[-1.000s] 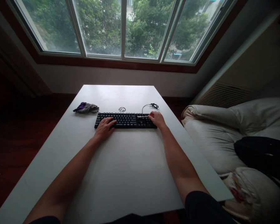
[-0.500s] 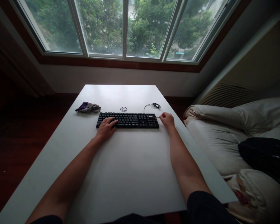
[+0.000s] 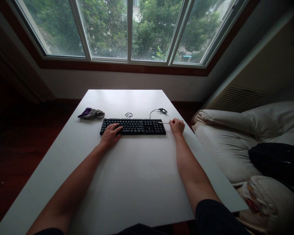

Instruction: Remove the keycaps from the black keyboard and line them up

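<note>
A black keyboard [image 3: 134, 127] lies crosswise on the white table [image 3: 134, 169]. My left hand [image 3: 110, 134] rests on its left end, fingers spread over the keys. Just past the keyboard's right edge, my right hand [image 3: 177, 126] is closed around one end of a thin cotton swab [image 3: 164, 123]. The swab's pale tip points left and lies over the number keys; whether it touches them I cannot tell. A cable [image 3: 163, 111] runs from the keyboard's back edge into a small bundle.
Grey and purple cloth [image 3: 91, 113] lies crumpled behind the keyboard's left end. A small round object [image 3: 128, 115] with a dark rim sits behind the middle. To the right of the table is a pale sofa [image 3: 222, 147] with a black bag [image 3: 276, 160]; a window [image 3: 129, 32] is ahead.
My right hand has shifted slightly right and turned a little, drawing the swab's tip right across the number keys. My left hand stays on the keyboard.
</note>
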`<state>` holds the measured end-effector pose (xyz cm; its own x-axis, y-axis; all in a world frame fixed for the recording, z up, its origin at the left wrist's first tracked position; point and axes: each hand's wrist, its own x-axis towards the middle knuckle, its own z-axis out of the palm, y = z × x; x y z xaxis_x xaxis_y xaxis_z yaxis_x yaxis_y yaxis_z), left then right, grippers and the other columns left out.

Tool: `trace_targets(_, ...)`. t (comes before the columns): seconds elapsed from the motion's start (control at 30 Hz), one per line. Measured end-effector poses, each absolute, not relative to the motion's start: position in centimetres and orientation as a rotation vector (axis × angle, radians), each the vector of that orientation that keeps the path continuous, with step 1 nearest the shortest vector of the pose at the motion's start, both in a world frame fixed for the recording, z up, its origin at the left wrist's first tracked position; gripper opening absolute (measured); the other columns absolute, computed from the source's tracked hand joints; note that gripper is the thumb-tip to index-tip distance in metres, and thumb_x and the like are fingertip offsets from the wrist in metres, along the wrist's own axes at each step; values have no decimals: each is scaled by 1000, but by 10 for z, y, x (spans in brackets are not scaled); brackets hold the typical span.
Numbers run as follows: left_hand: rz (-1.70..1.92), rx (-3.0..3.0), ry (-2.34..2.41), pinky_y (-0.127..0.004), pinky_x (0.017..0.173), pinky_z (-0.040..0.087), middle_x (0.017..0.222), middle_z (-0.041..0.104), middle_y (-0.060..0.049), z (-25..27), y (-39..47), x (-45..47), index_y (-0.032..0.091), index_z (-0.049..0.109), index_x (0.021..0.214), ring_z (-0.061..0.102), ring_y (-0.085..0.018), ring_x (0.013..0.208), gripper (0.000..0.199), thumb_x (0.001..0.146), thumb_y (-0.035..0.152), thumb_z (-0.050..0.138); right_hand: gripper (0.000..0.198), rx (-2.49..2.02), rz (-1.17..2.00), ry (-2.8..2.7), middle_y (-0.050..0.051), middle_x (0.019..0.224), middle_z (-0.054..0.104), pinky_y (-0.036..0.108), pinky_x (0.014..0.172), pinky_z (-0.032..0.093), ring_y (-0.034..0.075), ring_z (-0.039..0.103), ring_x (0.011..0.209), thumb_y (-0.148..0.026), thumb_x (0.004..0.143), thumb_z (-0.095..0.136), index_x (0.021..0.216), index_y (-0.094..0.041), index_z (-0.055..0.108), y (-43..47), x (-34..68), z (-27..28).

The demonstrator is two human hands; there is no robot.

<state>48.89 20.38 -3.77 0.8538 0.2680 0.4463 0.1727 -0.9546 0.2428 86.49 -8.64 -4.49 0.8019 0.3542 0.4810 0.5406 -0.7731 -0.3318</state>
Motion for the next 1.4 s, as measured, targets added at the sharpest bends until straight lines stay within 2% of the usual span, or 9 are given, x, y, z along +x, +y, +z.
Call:
trace_targets(0.23, 717, 2847, 340, -52, 121, 35, 150, 50, -7, -37, 203, 489, 29, 60, 140, 44, -31, 139, 48, 93, 29, 58, 25, -2531, -568, -843, 12, 87, 69, 35, 75, 31, 27, 50, 89, -34, 94, 53, 75, -20, 61, -64, 855, -41)
trace_targets(0.43, 717, 2853, 337, -52, 121, 35, 150, 51, -7, -37, 204, 489, 30, 61, 140, 45, -31, 138, 48, 92, 29, 58, 22, -2574, -579, -674, 12, 87, 69, 34, 71, 29, 26, 49, 86, -30, 92, 53, 75, -19, 62, -92, 875, -44)
trace_targets(0.77, 711, 2851, 341, -53, 121, 34, 150, 50, -8, -38, 203, 490, 29, 60, 141, 44, -31, 139, 48, 93, 29, 57, 25, -2506, -574, -828, 11, 87, 69, 34, 73, 29, 26, 50, 87, -34, 94, 54, 75, -19, 60, -63, 858, -46)
trace_targets(1.0, 707, 2868, 341, -53, 121, 34, 151, 49, -8, -36, 203, 489, 29, 59, 142, 43, -31, 140, 48, 93, 29, 56, 23, -2528, -570, -639, 11, 85, 69, 34, 72, 30, 25, 49, 84, -32, 92, 53, 73, -20, 60, -100, 884, -54)
trace_targets(1.27, 704, 2866, 339, -52, 122, 34, 151, 49, -8, -34, 202, 489, 29, 59, 142, 43, -31, 140, 49, 93, 29, 57, 26, -2459, -531, -790, 9, 82, 68, 34, 74, 31, 25, 50, 85, -37, 92, 55, 72, -21, 57, -68, 863, -53)
trace_targets(1.4, 702, 2859, 344, -53, 121, 34, 151, 49, -7, -34, 202, 489, 30, 59, 142, 43, -31, 140, 49, 93, 28, 57, 25, -2488, -463, -674, 8, 79, 67, 33, 72, 32, 24, 49, 82, -36, 90, 55, 69, -22, 55, -85, 879, -57)
